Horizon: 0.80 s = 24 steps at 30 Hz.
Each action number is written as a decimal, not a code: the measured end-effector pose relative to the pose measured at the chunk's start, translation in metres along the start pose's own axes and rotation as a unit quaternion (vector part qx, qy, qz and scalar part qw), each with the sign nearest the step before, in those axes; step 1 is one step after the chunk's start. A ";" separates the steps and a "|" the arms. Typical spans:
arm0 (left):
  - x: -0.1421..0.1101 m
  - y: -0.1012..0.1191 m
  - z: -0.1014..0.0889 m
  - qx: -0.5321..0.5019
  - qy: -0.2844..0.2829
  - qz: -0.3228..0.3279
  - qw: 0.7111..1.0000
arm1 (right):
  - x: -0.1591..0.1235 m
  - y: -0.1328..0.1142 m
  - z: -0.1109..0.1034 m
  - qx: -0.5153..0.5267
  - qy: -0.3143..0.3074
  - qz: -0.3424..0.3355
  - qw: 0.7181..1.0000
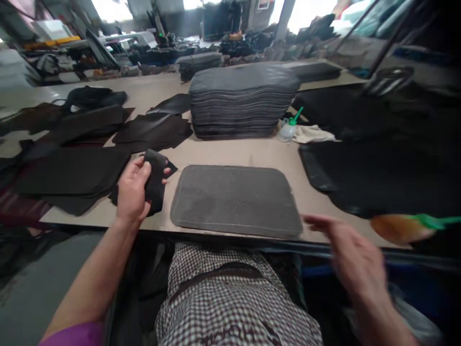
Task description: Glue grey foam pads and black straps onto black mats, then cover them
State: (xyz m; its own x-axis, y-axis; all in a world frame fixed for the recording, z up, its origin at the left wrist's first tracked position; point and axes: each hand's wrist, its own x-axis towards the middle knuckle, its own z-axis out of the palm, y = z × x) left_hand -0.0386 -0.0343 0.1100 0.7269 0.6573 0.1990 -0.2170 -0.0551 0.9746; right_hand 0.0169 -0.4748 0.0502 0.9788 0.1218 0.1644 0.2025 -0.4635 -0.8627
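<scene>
My left hand point(133, 185) grips a small piece of black cloth point(155, 180) at the left of the work spot. Thumb and fingers pinch it, and a few fingertips show past its right side. Flat on the table in front of me lies a dark grey panel with rounded corners point(236, 199), a pale line running along its edges. My right hand point(355, 254), blurred by motion, is near the panel's lower right corner. Its fingers stretch toward that corner; I cannot tell whether they touch it.
Behind the panel stands a tall stack of grey panels point(245, 105). A clear bottle with a green nozzle point(288, 129) sits beside a white cloth point(313, 134). An amber bottle point(399, 228) lies at the right edge. Black sheets point(72, 168) cover the left.
</scene>
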 end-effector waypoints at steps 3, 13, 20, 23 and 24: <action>-0.070 -0.005 0.056 -0.032 -0.108 -0.127 0.985 | -0.015 -0.027 0.053 0.263 -0.252 0.067 0.929; -0.160 -0.056 0.102 0.133 -0.555 -0.211 0.794 | -0.005 -0.037 0.092 0.502 -0.107 0.235 0.826; -0.091 -0.059 0.131 0.047 -0.500 -0.337 0.796 | -0.007 -0.012 0.076 0.408 -0.265 0.202 0.850; -0.069 -0.069 0.155 0.028 -0.463 -0.363 0.808 | -0.007 -0.009 0.075 0.394 -0.299 0.224 0.840; -0.062 -0.073 0.164 0.038 -0.458 -0.354 0.815 | -0.007 -0.008 0.074 0.387 -0.303 0.230 0.840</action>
State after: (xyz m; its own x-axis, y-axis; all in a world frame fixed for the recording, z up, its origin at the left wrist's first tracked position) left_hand 0.0391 -0.1938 0.0433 0.8409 -0.2899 -0.4569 0.4838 0.0244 0.8748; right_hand 0.0058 -0.4068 0.0202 0.7064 0.6190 -0.3434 -0.5022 0.0963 -0.8594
